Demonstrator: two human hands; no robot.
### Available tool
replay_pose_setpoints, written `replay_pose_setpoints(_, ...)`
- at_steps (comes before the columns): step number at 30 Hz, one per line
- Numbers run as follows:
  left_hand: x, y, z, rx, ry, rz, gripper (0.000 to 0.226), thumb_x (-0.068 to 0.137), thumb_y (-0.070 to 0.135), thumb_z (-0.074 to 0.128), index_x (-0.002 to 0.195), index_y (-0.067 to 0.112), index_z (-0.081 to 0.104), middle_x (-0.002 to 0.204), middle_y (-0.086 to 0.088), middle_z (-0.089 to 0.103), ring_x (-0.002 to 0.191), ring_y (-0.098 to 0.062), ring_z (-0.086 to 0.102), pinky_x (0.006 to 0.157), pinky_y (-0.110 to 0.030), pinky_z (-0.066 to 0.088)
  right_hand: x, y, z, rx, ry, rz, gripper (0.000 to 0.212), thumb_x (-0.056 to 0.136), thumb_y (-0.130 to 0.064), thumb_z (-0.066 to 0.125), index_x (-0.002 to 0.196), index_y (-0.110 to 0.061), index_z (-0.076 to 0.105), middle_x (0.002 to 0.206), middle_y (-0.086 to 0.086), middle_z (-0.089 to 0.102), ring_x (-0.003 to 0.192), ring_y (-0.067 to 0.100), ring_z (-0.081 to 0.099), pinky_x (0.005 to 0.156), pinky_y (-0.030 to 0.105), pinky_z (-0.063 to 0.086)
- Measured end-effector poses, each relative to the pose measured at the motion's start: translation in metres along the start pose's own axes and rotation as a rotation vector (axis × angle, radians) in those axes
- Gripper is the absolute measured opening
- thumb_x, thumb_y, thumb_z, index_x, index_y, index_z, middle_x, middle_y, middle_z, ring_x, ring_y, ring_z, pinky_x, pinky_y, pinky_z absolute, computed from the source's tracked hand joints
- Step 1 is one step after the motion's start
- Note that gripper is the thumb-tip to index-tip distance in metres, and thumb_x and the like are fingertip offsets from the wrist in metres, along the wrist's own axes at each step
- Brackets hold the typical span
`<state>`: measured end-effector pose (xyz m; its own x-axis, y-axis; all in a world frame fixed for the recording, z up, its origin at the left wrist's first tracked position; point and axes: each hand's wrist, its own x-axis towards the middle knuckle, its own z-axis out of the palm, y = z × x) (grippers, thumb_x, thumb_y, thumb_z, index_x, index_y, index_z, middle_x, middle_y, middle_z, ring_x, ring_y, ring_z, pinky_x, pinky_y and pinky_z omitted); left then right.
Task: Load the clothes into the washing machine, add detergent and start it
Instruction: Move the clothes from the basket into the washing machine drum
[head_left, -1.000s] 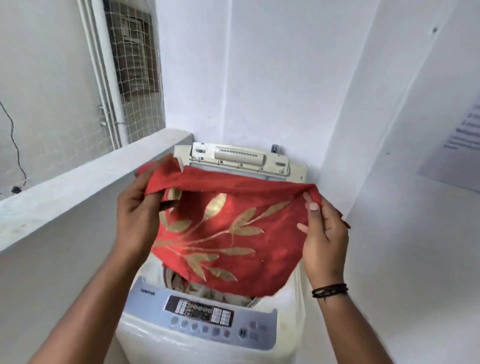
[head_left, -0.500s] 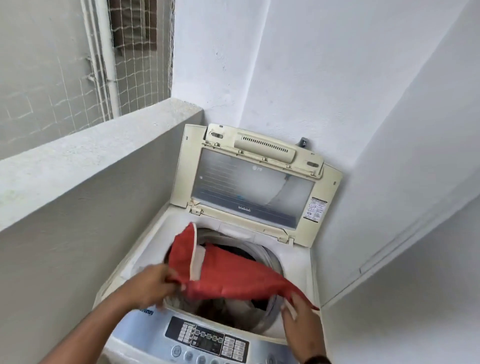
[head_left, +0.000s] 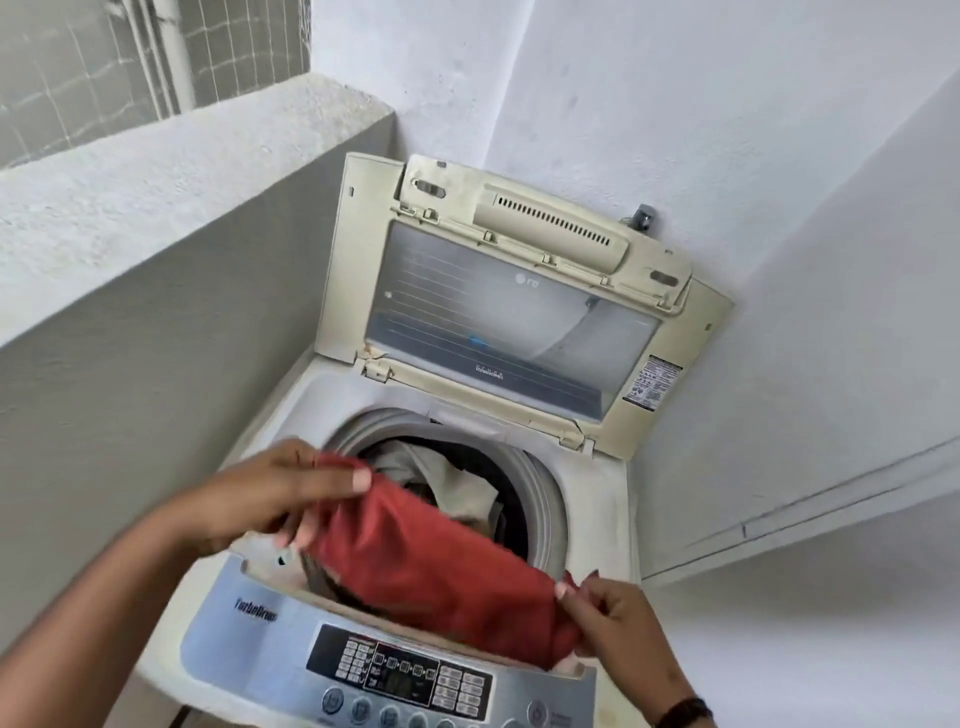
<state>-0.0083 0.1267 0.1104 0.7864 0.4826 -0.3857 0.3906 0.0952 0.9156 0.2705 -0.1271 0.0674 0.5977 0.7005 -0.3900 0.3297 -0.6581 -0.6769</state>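
A top-loading washing machine (head_left: 597, 499) stands in the corner with its lid (head_left: 498, 317) folded up against the wall. A red cloth (head_left: 431, 561) stretches across the front of the drum opening. My left hand (head_left: 270, 493) grips its left end over the drum rim. My right hand (head_left: 613, 618) pinches its right end near the control panel (head_left: 400, 670). Beige and dark clothes (head_left: 447, 478) lie in the drum behind the red cloth.
A low plastered wall (head_left: 171, 171) runs along the left of the machine, with mesh and a pipe (head_left: 176, 52) above it. White walls close in behind and to the right. A tap fitting (head_left: 643, 217) sits behind the lid.
The red cloth has come down from chest height to the drum mouth, both hands lowering with it. The view has tilted down toward the machine.
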Motion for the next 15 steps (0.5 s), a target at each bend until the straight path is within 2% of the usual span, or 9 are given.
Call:
replay_pose_setpoints(1,0.014,0.001,-0.003,-0.055,0.129,0.026,0.046,0.078,0.052,0.075,0.055,0.013,0.065,0.051,-0.016,0.059,0.036,-0.016,0.045,0.039,-0.018,0.024,0.006,-0.007,-0.003,0.123,0.010,0.037,0.048,0.091,-0.027,0.070,0.053,-0.014,0.044,0.050,-0.003,0.046,0.050,0.011,0.051,0.060,0.046,0.058)
replay_pose_setpoints(3,0.047,-0.003,-0.003,-0.177,0.340,0.064,0.034,0.078,0.042,0.080,0.067,0.012,0.069,0.064,-0.016,0.066,0.044,-0.015,0.054,0.041,-0.019,0.030,0.023,-0.017,-0.004,0.312,0.060,0.113,0.041,0.093,-0.021,0.068,0.057,-0.013,0.047,0.049,0.000,0.047,0.045,0.012,0.053,0.060,0.047,0.060)
replay_pose_setpoints(5,0.078,-0.009,0.005,-0.251,0.399,0.075,0.025,0.077,0.033,0.083,0.092,0.014,0.076,0.083,-0.010,0.073,0.063,-0.013,0.064,0.049,-0.021,0.042,0.043,-0.021,-0.001,0.418,0.114,0.178,0.033,0.094,-0.019,0.067,0.066,-0.008,0.052,0.051,0.008,0.054,0.045,0.015,0.056,0.060,0.042,0.059)
replay_pose_setpoints(8,0.124,-0.038,0.018,-0.224,0.311,0.076,0.080,0.053,0.055,0.090,0.125,0.025,0.069,0.121,-0.003,0.071,0.099,-0.016,0.065,0.072,-0.035,0.056,0.075,-0.016,0.009,0.494,0.156,0.259,0.021,0.095,-0.020,0.065,0.081,-0.005,0.060,0.065,0.015,0.067,0.055,0.023,0.064,0.060,0.035,0.055)
replay_pose_setpoints(9,0.138,-0.051,0.023,-0.162,0.277,0.034,0.098,0.052,0.060,0.088,0.139,0.026,0.058,0.139,-0.003,0.061,0.115,-0.017,0.061,0.089,-0.042,0.057,0.085,-0.012,0.015,0.504,0.156,0.288,0.018,0.095,-0.019,0.064,0.087,-0.004,0.061,0.070,0.015,0.070,0.059,0.025,0.065,0.060,0.034,0.054)
replay_pose_setpoints(10,0.148,-0.062,0.027,-0.071,0.236,-0.022,0.112,0.057,0.061,0.086,0.152,0.024,0.041,0.152,-0.002,0.048,0.128,-0.015,0.053,0.104,-0.041,0.049,0.095,-0.008,0.021,0.498,0.150,0.309,0.016,0.096,-0.019,0.064,0.094,-0.002,0.062,0.076,0.015,0.072,0.061,0.025,0.066,0.059,0.032,0.054)
replay_pose_setpoints(11,0.158,-0.073,0.033,0.027,0.188,-0.075,0.121,0.063,0.060,0.083,0.159,0.020,0.022,0.159,0.000,0.036,0.135,-0.012,0.045,0.112,-0.034,0.040,0.102,-0.005,0.027,0.492,0.142,0.324,0.017,0.095,-0.018,0.063,0.101,-0.002,0.063,0.083,0.015,0.073,0.064,0.025,0.066,0.059,0.032,0.054)
replay_pose_setpoints(13,0.172,-0.091,0.044,0.171,0.106,-0.110,0.126,0.075,0.052,0.081,0.160,0.017,-0.006,0.165,-0.001,0.021,0.144,-0.014,0.033,0.113,-0.023,0.030,0.117,0.000,0.041,0.506,0.107,0.343,0.022,0.094,-0.016,0.065,0.113,-0.006,0.062,0.098,0.014,0.073,0.074,0.024,0.068,0.065,0.035,0.055)
replay_pose_setpoints(15,0.182,-0.106,0.051,0.264,0.094,-0.078,0.130,0.077,0.049,0.081,0.158,0.022,-0.017,0.167,-0.004,0.011,0.151,-0.018,0.022,0.114,-0.022,0.024,0.126,0.000,0.054,0.576,0.055,0.340,0.040,0.093,-0.010,0.065,0.130,-0.015,0.052,0.115,0.008,0.067,0.096,0.024,0.066,0.077,0.039,0.055)
